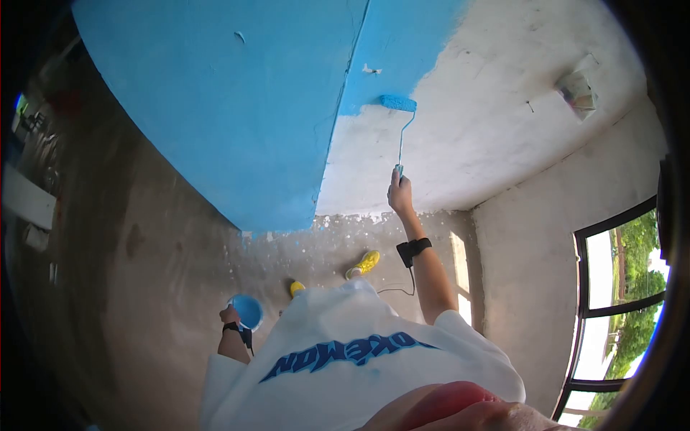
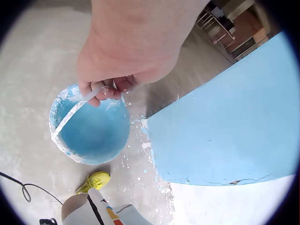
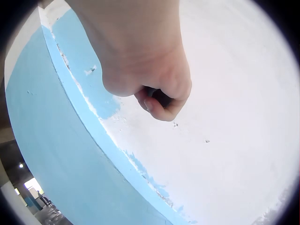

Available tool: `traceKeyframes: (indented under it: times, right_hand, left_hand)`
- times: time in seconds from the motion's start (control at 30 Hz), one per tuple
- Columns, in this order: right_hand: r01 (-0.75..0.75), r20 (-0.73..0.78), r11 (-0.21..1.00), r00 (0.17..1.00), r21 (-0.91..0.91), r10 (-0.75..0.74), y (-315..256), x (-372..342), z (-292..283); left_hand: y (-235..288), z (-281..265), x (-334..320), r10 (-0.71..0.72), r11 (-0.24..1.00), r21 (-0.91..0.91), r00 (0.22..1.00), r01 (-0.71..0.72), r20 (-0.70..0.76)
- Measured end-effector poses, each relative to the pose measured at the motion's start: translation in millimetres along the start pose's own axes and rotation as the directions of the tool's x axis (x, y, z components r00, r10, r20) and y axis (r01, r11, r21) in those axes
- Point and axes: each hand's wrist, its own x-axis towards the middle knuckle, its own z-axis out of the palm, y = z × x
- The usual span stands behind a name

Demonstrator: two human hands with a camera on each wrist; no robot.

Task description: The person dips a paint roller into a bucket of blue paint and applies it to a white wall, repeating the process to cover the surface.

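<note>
My right hand (image 1: 400,194) grips the handle of a paint roller (image 1: 397,103), whose blue sleeve lies at the lower edge of the blue paint on the white wall (image 1: 460,136). In the right wrist view the fingers of the right hand (image 3: 154,89) are curled and the roller is mostly hidden behind them. Low on the left, my left hand (image 1: 229,314) holds a bucket (image 1: 261,316) of light blue paint. The left wrist view shows its fingers hooked round the white bail handle (image 2: 70,115), above the paint-smeared bucket rim (image 2: 54,115).
A wall corner (image 1: 336,118) runs beside the roller, with a blue wall face (image 1: 230,108) left of it. An electrical box recess (image 1: 577,93) sits in the white wall. Windows (image 1: 618,309) stand at the right. Paint specks dot the concrete floor (image 1: 172,266) near yellow shoes (image 1: 364,264).
</note>
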Motion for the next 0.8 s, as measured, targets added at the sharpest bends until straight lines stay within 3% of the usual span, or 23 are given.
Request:
traceKeyframes:
  times: [0.13,0.2,0.33,0.43,0.5,0.57,0.7,0.8]
  right_hand:
    - [-0.015,0.025,0.996,1.0,0.089,0.013,-34,0,-1]
    - [0.14,-0.07,0.987,0.988,0.079,-0.134,-57,4,-6]
    - [0.242,-0.127,0.969,0.964,0.053,-0.234,-115,15,-26]
    - [0.372,-0.169,0.928,0.915,0.005,-0.366,-174,22,-50]
    - [0.38,-0.155,0.925,0.915,0.013,-0.374,-210,26,-71]
    - [0.354,-0.153,0.935,0.925,0.011,-0.348,-236,23,-86]
    - [0.337,-0.138,0.941,0.93,-0.043,-0.339,-221,20,-78]
    - [0.298,-0.091,0.953,0.952,0.048,-0.293,-167,21,-46]
  left_hand:
    - [-11,-13,7,0.023,0.992,-0.12,0.999,-0.027,-0.027]
    - [-8,-19,0,0.022,0.99,-0.136,0.998,-0.029,-0.058]
    - [11,-27,-22,0.009,0.995,-0.101,0.996,-0.018,-0.092]
    - [24,-20,-28,0.036,0.971,-0.235,0.999,-0.034,0.007]
    - [44,-13,-49,0.03,0.99,-0.141,0.999,-0.026,0.03]
    - [42,-12,-34,0.058,0.981,-0.191,0.995,-0.042,0.08]
    - [53,-9,-42,0.046,0.992,-0.119,0.998,-0.04,0.053]
    - [56,0,-48,0.064,0.986,-0.161,0.993,-0.048,0.097]
